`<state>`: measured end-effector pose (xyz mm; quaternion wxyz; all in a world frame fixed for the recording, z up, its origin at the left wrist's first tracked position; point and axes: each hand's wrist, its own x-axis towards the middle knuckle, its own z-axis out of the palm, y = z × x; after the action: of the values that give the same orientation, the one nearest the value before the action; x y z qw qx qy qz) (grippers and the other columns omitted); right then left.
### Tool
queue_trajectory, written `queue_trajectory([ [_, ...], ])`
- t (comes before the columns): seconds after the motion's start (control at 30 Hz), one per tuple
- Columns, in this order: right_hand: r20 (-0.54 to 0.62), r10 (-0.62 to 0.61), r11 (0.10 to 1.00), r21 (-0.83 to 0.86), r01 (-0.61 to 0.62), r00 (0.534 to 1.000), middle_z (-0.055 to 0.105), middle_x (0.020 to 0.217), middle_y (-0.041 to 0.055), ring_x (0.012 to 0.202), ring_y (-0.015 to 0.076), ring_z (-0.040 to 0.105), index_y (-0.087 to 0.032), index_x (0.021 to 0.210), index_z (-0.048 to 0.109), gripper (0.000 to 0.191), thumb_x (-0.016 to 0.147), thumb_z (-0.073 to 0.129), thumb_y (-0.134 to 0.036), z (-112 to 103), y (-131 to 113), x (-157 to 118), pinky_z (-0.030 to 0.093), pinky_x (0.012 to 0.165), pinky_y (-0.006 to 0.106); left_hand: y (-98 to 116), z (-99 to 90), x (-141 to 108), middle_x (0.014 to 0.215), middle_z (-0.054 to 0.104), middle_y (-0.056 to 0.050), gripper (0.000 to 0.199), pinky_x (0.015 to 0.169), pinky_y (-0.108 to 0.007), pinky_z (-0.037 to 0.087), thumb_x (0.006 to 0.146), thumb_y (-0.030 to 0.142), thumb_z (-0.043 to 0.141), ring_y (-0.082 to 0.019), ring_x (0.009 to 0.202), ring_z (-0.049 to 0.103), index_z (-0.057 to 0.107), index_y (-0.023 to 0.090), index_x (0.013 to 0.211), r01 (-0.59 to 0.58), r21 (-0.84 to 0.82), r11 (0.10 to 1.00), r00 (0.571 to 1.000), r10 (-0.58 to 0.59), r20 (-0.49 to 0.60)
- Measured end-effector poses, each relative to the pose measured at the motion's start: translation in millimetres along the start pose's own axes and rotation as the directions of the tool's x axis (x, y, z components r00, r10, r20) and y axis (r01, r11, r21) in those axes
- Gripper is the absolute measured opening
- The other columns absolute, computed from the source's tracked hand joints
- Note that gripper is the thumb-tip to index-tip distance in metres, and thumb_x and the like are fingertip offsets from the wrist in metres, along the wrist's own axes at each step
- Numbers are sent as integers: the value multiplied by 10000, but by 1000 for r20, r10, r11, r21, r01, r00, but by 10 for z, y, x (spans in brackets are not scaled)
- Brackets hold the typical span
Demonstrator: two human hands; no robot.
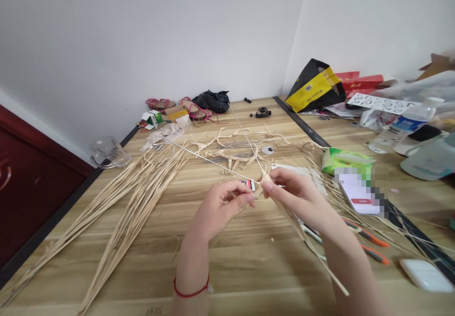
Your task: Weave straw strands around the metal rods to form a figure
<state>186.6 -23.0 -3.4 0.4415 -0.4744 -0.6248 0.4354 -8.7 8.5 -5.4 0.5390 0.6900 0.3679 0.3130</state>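
Observation:
In front of me, my right hand point(296, 193) pinches a pale, straw-wrapped joint point(265, 179) between thumb and fingers. Two thin straight rods point(244, 135) run out from this joint, one toward the back and one toward the back left. Close by on the left, my left hand point(227, 204) has its thumb and fingertips pinched together at a narrow pale straw strip point(258, 191) coming off the joint. Long loose strips point(313, 249) trail below my right hand toward the lower right. Farther back lie several wrapped, branch-like straw pieces point(234, 156).
Bundles of long straw point(138, 192) cover the table's left side. At right lie orange-handled tools point(371, 233), a phone point(357, 195), a green packet point(344, 160), a white case point(424, 274) and a plastic bottle point(405, 124). A glass mug point(108, 152) stands at the left edge.

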Motion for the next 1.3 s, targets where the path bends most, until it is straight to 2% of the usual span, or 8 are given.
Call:
queue_trajectory([
  [0.2,-15,7,999,-41,-7,1000,641,794,43,728,165,586,-200,831,624,299,893,552,-483,15,6,7,453,610,260,13,36,-2,787,674,-5,190,514,-205,418,905,335,542,-62,504,496,622,174,842,2,5,1000,1000,-2,-13],
  [0.3,-40,4,998,-65,-7,999,635,828,39,726,158,577,-194,875,632,277,876,585,-467,18,16,1,451,614,258,13,64,-12,801,651,-7,200,427,-190,403,923,348,503,-62,473,524,598,176,886,38,-25,999,998,-39,-39],
  [0.43,-73,2,999,-54,-6,997,583,754,7,675,144,550,-199,841,605,272,853,611,-471,17,26,-6,439,591,247,24,81,-33,759,637,-14,210,532,-218,514,917,354,521,-103,585,602,622,172,896,-19,28,999,997,21,-70],
  [0.63,-92,-1,1000,-21,-1,996,583,761,18,699,156,553,-205,832,590,255,854,605,-459,6,17,-5,437,587,249,56,93,-58,800,694,-21,101,649,-258,570,853,246,619,-126,669,660,659,176,914,-50,28,998,998,51,-47],
  [0.83,-115,0,999,37,5,993,584,729,7,683,142,557,-200,795,602,205,854,624,-395,0,-23,-15,440,587,244,35,125,-39,742,700,-13,80,608,-225,541,811,238,677,-99,608,621,673,166,846,-24,-91,996,1000,23,-11],
  [0.97,-74,2,981,193,12,997,661,809,16,751,154,620,-215,868,590,207,784,716,-357,29,-47,-14,491,674,264,11,96,-33,737,683,-17,88,559,-216,503,819,253,659,-83,559,564,674,167,835,-40,-142,989,998,34,-46],
  [1.17,-47,29,959,285,-14,998,688,812,7,770,159,658,-218,864,568,317,683,808,-320,72,-59,7,524,714,279,18,83,-28,706,608,3,124,540,-207,459,805,288,677,-82,573,530,659,165,798,-55,-73,996,995,49,-92],
  [1.3,-60,42,953,304,-22,997,695,807,11,744,159,655,-211,828,565,339,642,833,-301,64,-21,17,520,693,278,-8,92,-14,747,634,-9,141,559,-214,459,850,305,626,-85,588,530,640,166,829,-54,-32,998,997,52,-61],
])
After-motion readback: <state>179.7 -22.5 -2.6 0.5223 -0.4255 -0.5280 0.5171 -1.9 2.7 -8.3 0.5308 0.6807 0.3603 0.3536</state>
